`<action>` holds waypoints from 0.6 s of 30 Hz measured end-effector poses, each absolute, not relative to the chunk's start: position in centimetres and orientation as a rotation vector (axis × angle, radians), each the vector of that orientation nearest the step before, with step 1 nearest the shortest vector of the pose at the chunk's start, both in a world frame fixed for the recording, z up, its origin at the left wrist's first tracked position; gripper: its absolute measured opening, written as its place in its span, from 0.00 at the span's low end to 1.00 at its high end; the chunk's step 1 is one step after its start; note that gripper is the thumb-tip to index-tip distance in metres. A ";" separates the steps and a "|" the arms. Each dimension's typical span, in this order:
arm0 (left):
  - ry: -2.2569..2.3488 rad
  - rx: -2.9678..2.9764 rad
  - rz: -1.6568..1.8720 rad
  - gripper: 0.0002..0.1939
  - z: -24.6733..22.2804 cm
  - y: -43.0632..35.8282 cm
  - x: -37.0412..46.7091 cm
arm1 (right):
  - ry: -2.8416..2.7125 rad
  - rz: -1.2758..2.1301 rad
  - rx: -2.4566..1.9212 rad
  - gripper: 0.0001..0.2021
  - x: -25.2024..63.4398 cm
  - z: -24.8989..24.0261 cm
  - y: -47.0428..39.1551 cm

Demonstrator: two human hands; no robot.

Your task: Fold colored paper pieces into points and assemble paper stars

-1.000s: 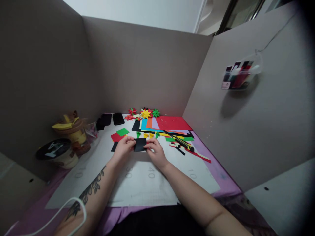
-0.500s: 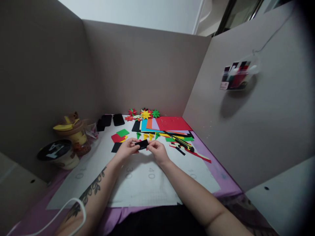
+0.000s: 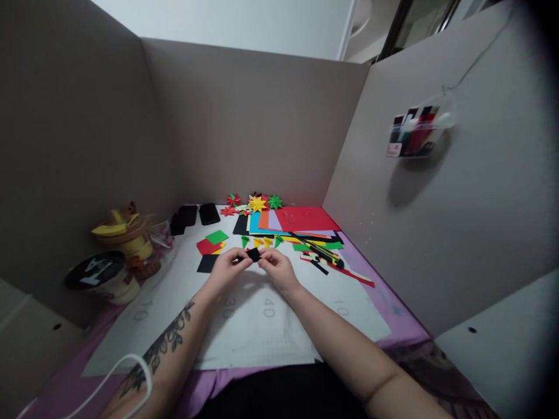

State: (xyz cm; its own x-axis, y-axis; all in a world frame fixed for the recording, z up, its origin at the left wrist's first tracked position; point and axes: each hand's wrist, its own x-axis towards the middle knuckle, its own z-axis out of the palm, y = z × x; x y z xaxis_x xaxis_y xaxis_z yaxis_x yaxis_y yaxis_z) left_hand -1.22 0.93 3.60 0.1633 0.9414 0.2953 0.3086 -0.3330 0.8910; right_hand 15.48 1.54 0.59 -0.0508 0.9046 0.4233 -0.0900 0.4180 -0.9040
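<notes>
In the head view, the left hand and right hand pinch a small black paper between their fingertips, raised between the front and back edges of the worktop. It should be light, thin and easily creased, best gripped gently at opposite corners. A second ago it showed wider and flat; now it seems folded.

1. The held black piece looks like matt paper.
2. Sheets at the back right corner of the surface look like smooth paper.
3. Stars along the back edge are crisply folded paper.
4. The cutter near the right edge looks plastic.
5. At the front edge, the purple cover is creased cloth.
</notes>
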 end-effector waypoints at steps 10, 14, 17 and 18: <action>1.029 1.642 1.136 0.08 3.4 1.0 -1.2 | -1.374 0.974 -0.835 0.08 15.4 1.0 1.1; 1.149 1.670 1.160 0.09 3.2 1.0 -1.0 | -1.336 0.914 -0.857 0.08 15.2 0.8 1.1; 1.220 1.671 1.191 0.10 3.2 0.9 -0.9 | -1.314 0.904 -0.871 0.08 15.1 0.6 1.1; 1.228 1.662 1.195 0.10 3.2 0.8 -0.9 | -1.315 0.907 -0.875 0.08 15.1 0.6 1.2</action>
State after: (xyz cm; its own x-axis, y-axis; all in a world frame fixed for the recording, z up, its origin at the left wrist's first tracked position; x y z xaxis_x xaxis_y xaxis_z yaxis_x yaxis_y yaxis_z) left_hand -0.85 0.80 3.19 0.1090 0.9620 0.2504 0.2763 -0.2713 0.9220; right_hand 15.09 1.18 0.56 0.0403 0.9152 0.4010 -0.0501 0.4026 -0.9140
